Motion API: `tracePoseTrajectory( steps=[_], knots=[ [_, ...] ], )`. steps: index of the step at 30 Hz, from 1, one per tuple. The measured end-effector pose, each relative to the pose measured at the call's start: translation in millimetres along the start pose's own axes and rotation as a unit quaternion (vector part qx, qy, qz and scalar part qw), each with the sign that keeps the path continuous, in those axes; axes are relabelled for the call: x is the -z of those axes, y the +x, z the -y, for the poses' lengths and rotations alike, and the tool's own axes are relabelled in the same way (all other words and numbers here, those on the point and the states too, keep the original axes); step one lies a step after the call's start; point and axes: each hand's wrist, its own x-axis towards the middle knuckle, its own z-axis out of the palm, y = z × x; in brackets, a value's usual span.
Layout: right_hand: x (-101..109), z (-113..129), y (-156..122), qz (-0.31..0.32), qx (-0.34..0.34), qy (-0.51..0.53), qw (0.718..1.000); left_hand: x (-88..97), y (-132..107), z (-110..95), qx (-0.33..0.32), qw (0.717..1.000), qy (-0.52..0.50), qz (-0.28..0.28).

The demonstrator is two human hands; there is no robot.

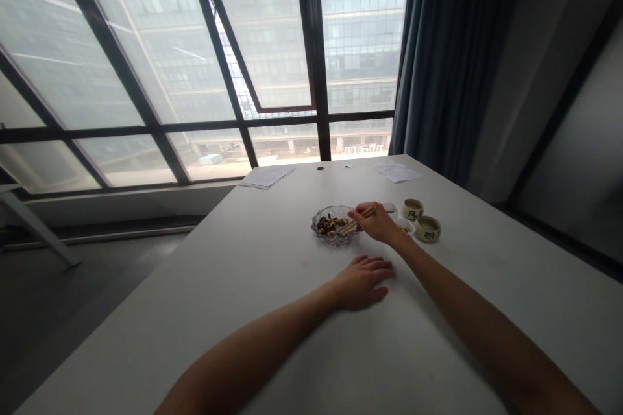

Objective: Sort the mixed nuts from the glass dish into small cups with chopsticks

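Right fingers (pixel 364 212) pinch chopsticks (pixel 370 211) at a cut-glass dish (pixel 322 224)

In the head view, the right fingers curl closed, pressing the pale chopsticks together, and their tips reach into the glass dish from its right side. Whether a piece sits between the tips is too small to tell. The right hand (pixel 378 224) hangs just beside the dish, and this angled hold seems to keep it clear of the heaped mixed nuts (pixel 329 225) inside.

The left hand (pixel 360 282) lies palm down on the white counter (pixel 243 285), near the front of the dish. Its fingers (pixel 378 266) are spread and hold nothing. Resting flat there, it appears to steady the person and stays out of the right arm's way.

Just right of the dish, behind the right hand, sit two small white dishes (pixel 405 225). Beyond them, two cream ceramic cups (pixel 427 228) with dark brushed characters stand close together, a grouping that looks meant to keep everything within a short reach of the glass dish. Farther back from the dish, loose papers (pixel 267 176) lie to its left and another sheet (pixel 396 172) to its right, both near the counter's far edge. Past them, a large dark-framed window (pixel 204 65) looks onto an office block, with a blue-grey curtain (pixel 452 58) to its right.
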Motion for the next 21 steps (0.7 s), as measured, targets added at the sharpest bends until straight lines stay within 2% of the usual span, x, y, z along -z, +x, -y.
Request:
tracePoseTrajectory(
  steps=[10, 21],
  knots=[
    [-3.5, -0.6, -1.4, 0.031, -0.004, 0.051, 0.998, -1.2, 0.9, 0.5, -0.001, 1.0, 0.0, -0.002],
    [-5.7, -6.2, 0.1, 0.015, -0.026, 0.08, 0.996, -1.4, 0.0, 1.1, -0.005, 1.0, 0.0, -0.005]
  ],
)
